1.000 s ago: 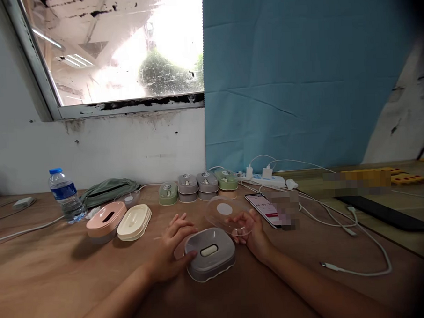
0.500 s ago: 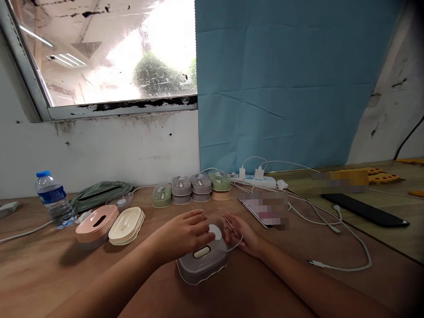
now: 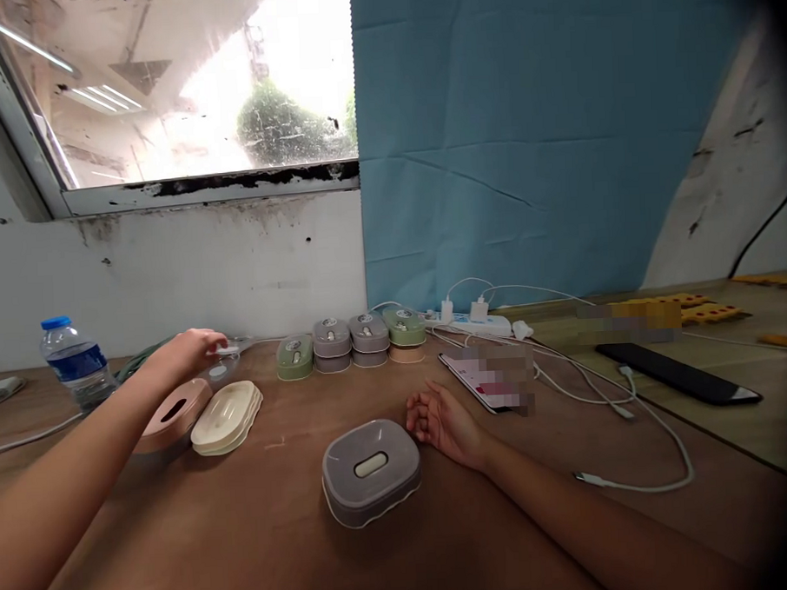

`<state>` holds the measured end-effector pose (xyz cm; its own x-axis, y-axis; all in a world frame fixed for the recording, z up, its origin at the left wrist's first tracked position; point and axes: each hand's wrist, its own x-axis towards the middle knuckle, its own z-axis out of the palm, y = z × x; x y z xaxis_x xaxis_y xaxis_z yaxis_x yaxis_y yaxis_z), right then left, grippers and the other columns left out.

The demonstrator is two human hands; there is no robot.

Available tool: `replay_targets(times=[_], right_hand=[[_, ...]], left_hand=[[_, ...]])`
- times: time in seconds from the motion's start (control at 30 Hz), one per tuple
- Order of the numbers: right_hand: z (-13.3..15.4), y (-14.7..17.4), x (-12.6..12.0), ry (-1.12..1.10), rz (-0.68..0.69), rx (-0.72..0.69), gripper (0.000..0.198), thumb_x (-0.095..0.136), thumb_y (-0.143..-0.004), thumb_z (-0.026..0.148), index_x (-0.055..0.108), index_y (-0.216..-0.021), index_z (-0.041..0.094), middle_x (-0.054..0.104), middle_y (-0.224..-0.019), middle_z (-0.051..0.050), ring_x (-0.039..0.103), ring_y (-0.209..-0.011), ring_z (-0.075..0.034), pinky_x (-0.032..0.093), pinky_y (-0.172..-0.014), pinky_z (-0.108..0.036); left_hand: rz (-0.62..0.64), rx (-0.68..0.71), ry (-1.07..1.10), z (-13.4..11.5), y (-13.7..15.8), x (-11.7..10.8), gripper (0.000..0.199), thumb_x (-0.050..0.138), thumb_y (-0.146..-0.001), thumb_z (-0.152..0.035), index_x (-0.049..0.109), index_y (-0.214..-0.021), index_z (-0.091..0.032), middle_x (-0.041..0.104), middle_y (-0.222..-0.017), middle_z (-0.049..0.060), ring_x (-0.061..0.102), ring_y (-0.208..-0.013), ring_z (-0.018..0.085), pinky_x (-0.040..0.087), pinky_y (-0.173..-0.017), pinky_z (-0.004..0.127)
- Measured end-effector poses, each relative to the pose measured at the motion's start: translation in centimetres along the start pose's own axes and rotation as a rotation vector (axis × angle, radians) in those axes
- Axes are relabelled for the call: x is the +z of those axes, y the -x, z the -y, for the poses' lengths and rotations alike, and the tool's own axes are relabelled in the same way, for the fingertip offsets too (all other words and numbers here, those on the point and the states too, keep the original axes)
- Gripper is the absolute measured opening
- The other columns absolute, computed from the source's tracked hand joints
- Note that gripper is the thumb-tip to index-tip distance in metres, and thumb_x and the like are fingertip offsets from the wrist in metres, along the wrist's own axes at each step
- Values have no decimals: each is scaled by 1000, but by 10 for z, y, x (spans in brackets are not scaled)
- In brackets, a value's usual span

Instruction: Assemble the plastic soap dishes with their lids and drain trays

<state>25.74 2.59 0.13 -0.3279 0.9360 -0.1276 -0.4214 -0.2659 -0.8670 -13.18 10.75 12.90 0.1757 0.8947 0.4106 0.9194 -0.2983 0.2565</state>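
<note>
A grey oval soap box with a slot in its lid sits in front of me; something cream-coloured shows through the slot. My right hand rests palm up just right of it, fingers loosely curled, apart and empty. At the back left, my left hand reaches over the pink soap box. Its fingers are closed on a clear plastic lid with a white disc, partly hidden by the hand. Another clear lid lies just below. Cream oval trays are stacked beside the pink box.
Several wrapped green and grey soap boxes line the wall. A water bottle stands far left, by a green cloth pouch. To the right are a phone, a power strip, white cables and a black slab.
My left hand has carried the clear lid from above the grey soap box to the back left. My right hand has let go of that lid and lowered to the table.
</note>
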Motion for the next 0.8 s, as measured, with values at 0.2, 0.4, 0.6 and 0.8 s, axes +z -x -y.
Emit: replay_targets(times=[0.2, 0.4, 0.6, 0.8], right_hand=[[1, 2, 2, -25, 12, -5, 42, 29, -82, 49, 51, -64, 17, 59, -53, -4, 49, -44, -12, 34, -46, -21], [1, 2, 0, -42, 8, 2, 41, 30, -82, 47, 52, -65, 17, 59, -54, -3, 50, -44, -12, 34, -46, -21], [0, 1, -2, -55, 12, 9, 42, 30, -82, 47, 52, -65, 16, 58, -54, -3, 50, -45, -12, 34, -46, -21], [0, 1, -1, -54, 4, 11, 40, 31, -81, 46, 52, -65, 16, 58, -54, -3, 50, -45, -11, 35, -47, -21]], left_hand=[[47, -186, -62, 52, -15, 28, 11, 62, -67, -19, 58, -58, -14, 49, -45, -6, 48, -53, 10, 36, -65, 22], [201, -321, -202, 70, -19, 48, 22, 49, -83, -30, 57, -82, -10, 59, -80, 2, 57, -72, 12, 47, -68, 31], [316, -348, -299, 69, -17, 54, 22, 49, -82, -30, 56, -92, -11, 58, -92, 4, 56, -83, 16, 47, -73, 34], [285, -282, -294, 57, -11, 51, 22, 51, -80, -30, 58, -77, -10, 60, -73, 2, 56, -71, 14, 45, -67, 30]])
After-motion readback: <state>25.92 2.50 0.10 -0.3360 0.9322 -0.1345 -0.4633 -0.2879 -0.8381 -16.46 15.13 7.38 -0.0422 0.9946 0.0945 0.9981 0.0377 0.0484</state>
